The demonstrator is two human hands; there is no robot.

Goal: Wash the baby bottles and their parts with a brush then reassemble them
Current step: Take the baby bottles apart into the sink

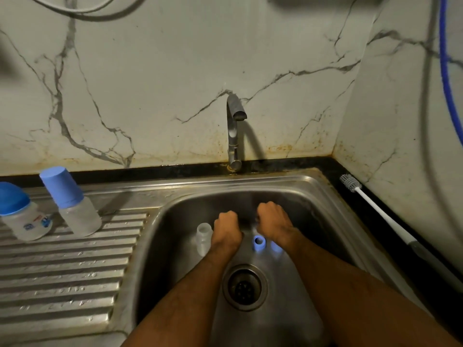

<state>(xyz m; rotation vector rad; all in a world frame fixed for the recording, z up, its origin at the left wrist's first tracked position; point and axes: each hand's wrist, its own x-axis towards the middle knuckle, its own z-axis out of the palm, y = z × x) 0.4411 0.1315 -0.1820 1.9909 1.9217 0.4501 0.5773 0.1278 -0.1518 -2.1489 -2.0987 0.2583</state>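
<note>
Reaching into the steel sink (325,204), my left hand (226,230) and right hand (274,222) sit side by side over the basin, knuckles up and fingers curled under. From above I cannot tell whether either hand holds anything; the fingertips are hidden and the space between the hands is dark.

Just left of my left wrist a clear bottle body (204,237) stands upright in the basin, its cap off. Just below my right hand lies a blue ring (258,242), with a second faint blue shape beside it, blurred. The drain (245,288) is nearer me, between my forearms. The tap (234,128) stands behind the basin and no water shows.

On the ridged draining board (62,271) to the left stand 2 more bottles: a tall capped bottle (72,204) and a squat bottle with a domed blue lid (20,214), both closed. The brush (375,209) lies on the dark counter edge to the right, well apart from my hands.

I judge this to be the taking-apart stage of the 1st bottle. Next I would need water running and the brush fetched from the right.
</note>
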